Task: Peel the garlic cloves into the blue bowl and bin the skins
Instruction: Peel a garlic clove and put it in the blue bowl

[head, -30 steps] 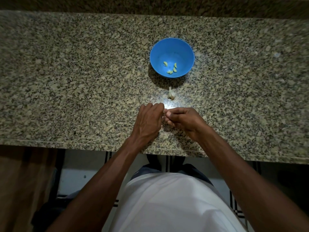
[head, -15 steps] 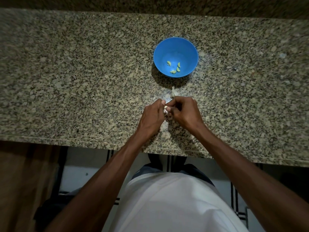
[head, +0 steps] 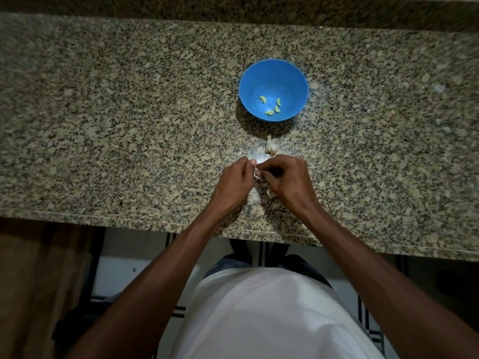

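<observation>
The blue bowl (head: 273, 73) stands on the granite counter and holds several peeled cloves (head: 270, 105). Just in front of it lies the rest of the garlic head (head: 270, 147), pale with a papery tip. My left hand (head: 234, 183) and my right hand (head: 286, 180) meet below it, fingertips together. Both pinch one small garlic clove (head: 255, 174); only a pale sliver of it shows between the fingers. Loose skins (head: 255, 200) lie on the counter under my hands.
The granite counter (head: 116, 120) stretches wide to both sides, with its front edge just below my wrists. A raised granite back edge (head: 233, 9) runs behind the bowl. No bin shows in view.
My hands lifted slightly and drew closer to the garlic head, fingertips shifting on the clove. The bowl and the garlic head stayed in place.
</observation>
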Demonstrator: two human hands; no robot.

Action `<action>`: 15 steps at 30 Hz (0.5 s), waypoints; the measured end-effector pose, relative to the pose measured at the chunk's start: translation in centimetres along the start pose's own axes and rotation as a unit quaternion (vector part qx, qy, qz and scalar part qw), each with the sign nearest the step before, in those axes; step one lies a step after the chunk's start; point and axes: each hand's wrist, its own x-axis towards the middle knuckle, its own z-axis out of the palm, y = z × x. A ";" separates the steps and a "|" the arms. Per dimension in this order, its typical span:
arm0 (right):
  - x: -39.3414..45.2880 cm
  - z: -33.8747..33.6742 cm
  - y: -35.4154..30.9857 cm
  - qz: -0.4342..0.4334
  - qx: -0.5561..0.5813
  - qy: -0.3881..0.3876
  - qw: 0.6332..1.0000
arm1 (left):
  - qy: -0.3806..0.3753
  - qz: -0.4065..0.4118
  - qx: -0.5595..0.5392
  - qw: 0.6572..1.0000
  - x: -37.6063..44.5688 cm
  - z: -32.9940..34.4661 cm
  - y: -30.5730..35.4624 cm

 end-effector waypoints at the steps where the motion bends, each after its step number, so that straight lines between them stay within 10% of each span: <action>1: -0.1 0.1 0.0 0.006 0.003 0.000 1.000 | 0.000 0.002 -0.004 1.000 0.0 -0.1 0.1; 15: -0.4 -0.9 0.9 0.258 0.338 -0.043 0.904 | 0.045 -0.042 -0.113 0.992 -1.0 -0.6 -1.5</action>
